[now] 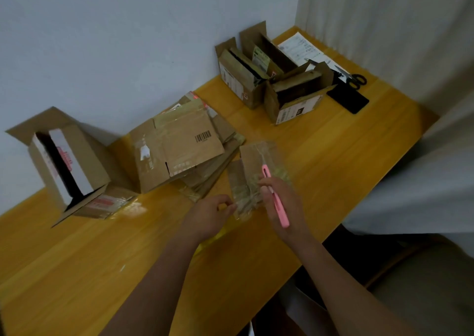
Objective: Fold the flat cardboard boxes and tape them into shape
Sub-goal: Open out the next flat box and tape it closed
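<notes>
Left hand [209,214] pinches the light, tape-slick flattened box [252,174] at its near corner; right hand [279,197] grips a pink cutter [275,198].

Desk [333,156]: yellow-orange wood grain. Flat boxes [179,146]: brown, black barcode on top. Cutter [275,197]: pink. Scissors [355,79]: black handles. Upright box [69,163]: brown, red print on white.

four folded-up boxes: one [69,166], second [241,76], third [269,51], fourth [297,97]; one flat stack [179,146]; one pink cutter [275,197]; one scissors [355,78]; two hands: left [207,217], right [282,202].
</notes>
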Demonstrator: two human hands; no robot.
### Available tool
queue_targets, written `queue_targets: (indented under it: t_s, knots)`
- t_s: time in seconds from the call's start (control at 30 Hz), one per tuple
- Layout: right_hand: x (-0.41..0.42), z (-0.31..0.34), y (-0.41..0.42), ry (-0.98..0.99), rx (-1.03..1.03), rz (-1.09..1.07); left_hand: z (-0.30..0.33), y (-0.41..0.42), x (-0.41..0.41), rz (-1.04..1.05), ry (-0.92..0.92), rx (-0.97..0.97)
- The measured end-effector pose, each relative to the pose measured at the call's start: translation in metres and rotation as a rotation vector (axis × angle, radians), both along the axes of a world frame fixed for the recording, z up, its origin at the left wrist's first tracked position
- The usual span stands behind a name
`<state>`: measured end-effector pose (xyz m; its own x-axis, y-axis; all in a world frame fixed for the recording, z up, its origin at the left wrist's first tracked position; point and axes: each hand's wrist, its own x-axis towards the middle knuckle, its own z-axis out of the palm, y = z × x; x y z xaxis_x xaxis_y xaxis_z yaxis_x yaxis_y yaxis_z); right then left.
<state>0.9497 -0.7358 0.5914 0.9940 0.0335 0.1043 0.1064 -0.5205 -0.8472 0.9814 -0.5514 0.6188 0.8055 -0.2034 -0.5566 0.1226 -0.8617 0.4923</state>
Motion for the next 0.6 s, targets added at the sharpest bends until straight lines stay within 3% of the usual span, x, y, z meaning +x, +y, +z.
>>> queue_targets:
  t_s: [0.17,0.4,0.6]
  knots:
    - [-0.023,0.017,-0.003,-0.103,0.002,-0.068,-0.008,0.003,0.005,-0.008,-0.04,-0.068]
    - [-0.053,-0.005,0.01,-0.202,-0.237,0.033,-0.014,0.001,0.007,-0.042,-0.019,-0.079]
    - [-0.055,-0.008,0.017,-0.214,-0.226,0.044,-0.018,0.004,0.007,-0.043,-0.032,-0.097]
